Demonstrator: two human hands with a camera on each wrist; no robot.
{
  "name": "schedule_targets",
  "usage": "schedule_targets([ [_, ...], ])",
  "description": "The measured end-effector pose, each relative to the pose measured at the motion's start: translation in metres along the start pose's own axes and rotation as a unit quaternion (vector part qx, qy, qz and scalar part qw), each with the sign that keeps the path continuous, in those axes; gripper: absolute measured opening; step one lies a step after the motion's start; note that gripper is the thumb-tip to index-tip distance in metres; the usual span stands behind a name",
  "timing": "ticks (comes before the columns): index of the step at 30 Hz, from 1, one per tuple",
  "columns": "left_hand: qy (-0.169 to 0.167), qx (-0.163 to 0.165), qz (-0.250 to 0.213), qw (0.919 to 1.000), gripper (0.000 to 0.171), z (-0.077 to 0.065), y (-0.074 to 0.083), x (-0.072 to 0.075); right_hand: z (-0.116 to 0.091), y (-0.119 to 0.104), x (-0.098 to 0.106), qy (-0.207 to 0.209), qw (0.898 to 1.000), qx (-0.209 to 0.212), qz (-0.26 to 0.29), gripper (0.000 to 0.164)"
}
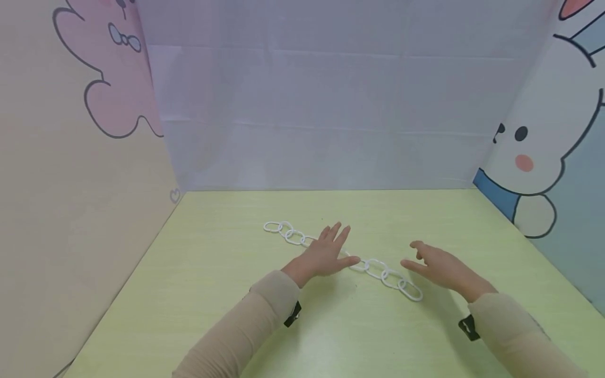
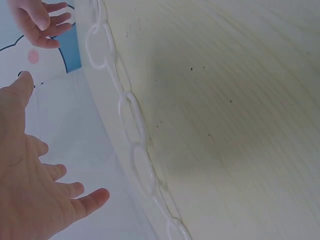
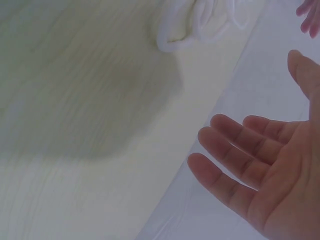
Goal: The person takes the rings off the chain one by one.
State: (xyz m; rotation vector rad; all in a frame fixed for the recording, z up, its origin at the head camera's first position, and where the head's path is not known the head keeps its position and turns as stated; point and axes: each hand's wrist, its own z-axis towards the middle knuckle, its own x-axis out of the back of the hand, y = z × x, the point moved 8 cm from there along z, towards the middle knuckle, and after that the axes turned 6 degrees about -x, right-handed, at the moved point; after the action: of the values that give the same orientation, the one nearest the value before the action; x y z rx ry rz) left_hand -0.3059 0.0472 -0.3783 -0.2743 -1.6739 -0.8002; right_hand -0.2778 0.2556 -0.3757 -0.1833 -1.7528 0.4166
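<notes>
A white chain (image 1: 376, 269) of several large oval links lies stretched diagonally across the table, from the far left down toward the right. My left hand (image 1: 323, 255) hovers over its middle, fingers spread, and hides some links in the head view. In the left wrist view the chain (image 2: 132, 117) runs along the tabletop, apart from the palm (image 2: 30, 200). My right hand (image 1: 443, 268) is held just beyond the chain's right end, its fingers loosely bent around nothing. The right wrist view has the chain's end links (image 3: 175, 30) near the top, away from the right hand (image 3: 280, 175).
The pale yellow-green tabletop (image 1: 189, 273) meets a white sheet (image 1: 321, 105) at the back. Walls with cartoon figures (image 1: 534, 142) stand at the left and right sides. A black clip-like piece (image 1: 469, 328) shows under the right sleeve, and another (image 1: 293, 315) under the left.
</notes>
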Motion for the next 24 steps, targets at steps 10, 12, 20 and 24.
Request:
schedule_targets([
  [10, -0.006, -0.014, -0.015, 0.9998, 0.078, -0.001, 0.007, -0.007, -0.003, -0.002, -0.01, -0.011, 1.0, 0.01, 0.001, 0.068],
  [12, -0.007, -0.017, -0.018, 0.9997, 0.078, 0.0, 0.009, -0.009, -0.004, -0.003, -0.011, -0.015, 1.0, 0.011, 0.005, 0.068],
  [20, -0.007, -0.023, -0.017, 0.9996, 0.079, 0.001, 0.014, -0.013, -0.008, -0.006, -0.016, -0.02, 1.0, 0.013, 0.014, 0.068],
  [24, -0.006, -0.028, -0.017, 0.9994, 0.078, 0.001, 0.015, -0.015, -0.008, -0.005, -0.018, -0.02, 1.0, 0.014, 0.014, 0.067],
])
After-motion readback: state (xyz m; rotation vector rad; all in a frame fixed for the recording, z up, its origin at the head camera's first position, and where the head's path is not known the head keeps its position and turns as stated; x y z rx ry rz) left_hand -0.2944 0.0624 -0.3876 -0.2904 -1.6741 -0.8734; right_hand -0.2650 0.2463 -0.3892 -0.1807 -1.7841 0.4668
